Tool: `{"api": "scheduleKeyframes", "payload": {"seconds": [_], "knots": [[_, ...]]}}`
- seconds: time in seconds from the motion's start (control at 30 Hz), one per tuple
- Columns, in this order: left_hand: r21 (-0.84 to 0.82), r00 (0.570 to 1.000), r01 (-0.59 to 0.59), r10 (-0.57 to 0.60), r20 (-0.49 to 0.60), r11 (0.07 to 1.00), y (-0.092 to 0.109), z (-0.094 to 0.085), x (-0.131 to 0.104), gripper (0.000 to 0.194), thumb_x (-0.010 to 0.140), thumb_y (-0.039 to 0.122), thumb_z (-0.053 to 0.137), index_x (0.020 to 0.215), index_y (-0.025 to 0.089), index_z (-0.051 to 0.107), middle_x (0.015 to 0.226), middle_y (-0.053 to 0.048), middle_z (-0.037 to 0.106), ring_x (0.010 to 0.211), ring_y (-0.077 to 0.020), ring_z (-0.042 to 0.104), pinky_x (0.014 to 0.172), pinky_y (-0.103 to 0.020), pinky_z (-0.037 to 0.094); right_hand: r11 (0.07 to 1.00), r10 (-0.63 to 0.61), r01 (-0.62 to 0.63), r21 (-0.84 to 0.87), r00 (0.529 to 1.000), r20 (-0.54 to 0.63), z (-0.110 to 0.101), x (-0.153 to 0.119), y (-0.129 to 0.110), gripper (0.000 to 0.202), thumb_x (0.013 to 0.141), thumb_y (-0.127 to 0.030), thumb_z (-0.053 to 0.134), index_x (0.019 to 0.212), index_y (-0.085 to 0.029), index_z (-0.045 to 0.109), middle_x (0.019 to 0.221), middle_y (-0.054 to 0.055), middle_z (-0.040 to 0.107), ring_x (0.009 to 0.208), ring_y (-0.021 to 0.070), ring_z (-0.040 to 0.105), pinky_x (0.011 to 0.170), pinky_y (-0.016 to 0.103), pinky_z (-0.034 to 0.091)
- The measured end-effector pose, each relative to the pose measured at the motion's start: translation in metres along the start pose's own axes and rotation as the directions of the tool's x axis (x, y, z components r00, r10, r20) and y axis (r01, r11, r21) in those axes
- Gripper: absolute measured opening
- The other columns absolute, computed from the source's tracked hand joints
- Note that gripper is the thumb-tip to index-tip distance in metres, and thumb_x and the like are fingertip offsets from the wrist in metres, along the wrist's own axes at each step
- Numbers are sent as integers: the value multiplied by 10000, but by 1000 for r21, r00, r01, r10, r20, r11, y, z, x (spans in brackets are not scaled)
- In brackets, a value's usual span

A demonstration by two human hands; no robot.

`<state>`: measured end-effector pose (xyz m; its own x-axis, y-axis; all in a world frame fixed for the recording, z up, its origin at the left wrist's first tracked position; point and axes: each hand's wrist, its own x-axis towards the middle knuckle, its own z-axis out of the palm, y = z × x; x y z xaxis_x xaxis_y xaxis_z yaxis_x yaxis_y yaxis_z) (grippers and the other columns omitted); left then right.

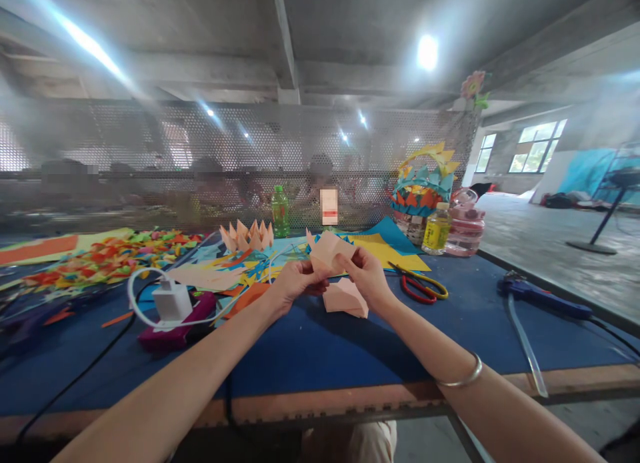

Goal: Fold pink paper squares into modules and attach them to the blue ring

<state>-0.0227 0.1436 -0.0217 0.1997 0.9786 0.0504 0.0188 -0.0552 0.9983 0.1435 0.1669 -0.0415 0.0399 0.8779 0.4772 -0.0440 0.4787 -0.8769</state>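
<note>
Between my two hands is a folded piece of pale peach paper (327, 251), held up above the table. My left hand (299, 281) grips its lower left edge, fingers curled under it. At the right side of the same paper, my right hand (367, 273) pinches with thumb and fingers. Just below lies a small stack of peach paper pieces (345, 299) on the blue table surface. Scissors (420, 288) with red and yellow handles rest right of my right hand. Farther left stands a crown-like ring of folded peach paper points (247, 236).
A white charger (171, 301) sits on a purple power strip (177, 329). A glue gun (545, 297) with a clear stick lies at right. Along the back are a green bottle (281, 213), a yellow-labelled bottle (437, 229), a pink jug (465, 231) and colourful paper scraps (125, 256).
</note>
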Motion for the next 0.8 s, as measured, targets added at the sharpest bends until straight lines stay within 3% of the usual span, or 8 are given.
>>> {"api": "scheduleKeyframes", "payload": {"seconds": [0.13,0.27,0.5,0.7,0.8], "knots": [[24,999,41,-41,-11,999,-2,-4,2,443,518,438,897,736,91,730,583,-35,659,514,-117,576,522,-226,480,998,-3,7,57,998,-60,-1,1,-1,464,698,-494,679,1001,-201,484,649,-70,508,558,115,481,506,234,370],[-3,997,71,-71,-36,997,0,-5,3,340,528,342,896,673,86,725,541,-14,608,501,-113,537,508,-237,483,997,-4,10,79,997,-71,-3,1,-4,482,700,-442,677,1047,-210,436,659,-81,510,595,120,531,551,240,409],[-171,975,-9,-29,-220,985,12,-14,7,146,679,227,793,690,136,680,645,-5,662,603,-118,613,570,-201,503,997,76,-77,2,989,128,2,-5,-5,445,639,-318,707,1009,-200,491,639,-61,601,555,131,553,517,248,418],[-262,983,77,-117,-140,962,16,-4,1,8,780,99,707,779,99,714,729,-82,732,617,-155,678,608,-242,561,996,43,-31,-81,988,150,1,-6,-4,453,696,-318,673,1080,-193,468,764,1,660,668,163,613,591,280,465],[-285,980,131,-168,-108,950,17,0,-1,68,789,32,673,759,75,717,720,-108,741,590,-160,690,587,-232,571,991,-18,34,-133,992,122,0,-4,-1,425,723,-320,658,1085,-187,479,742,-4,623,666,163,583,600,288,462]]}}
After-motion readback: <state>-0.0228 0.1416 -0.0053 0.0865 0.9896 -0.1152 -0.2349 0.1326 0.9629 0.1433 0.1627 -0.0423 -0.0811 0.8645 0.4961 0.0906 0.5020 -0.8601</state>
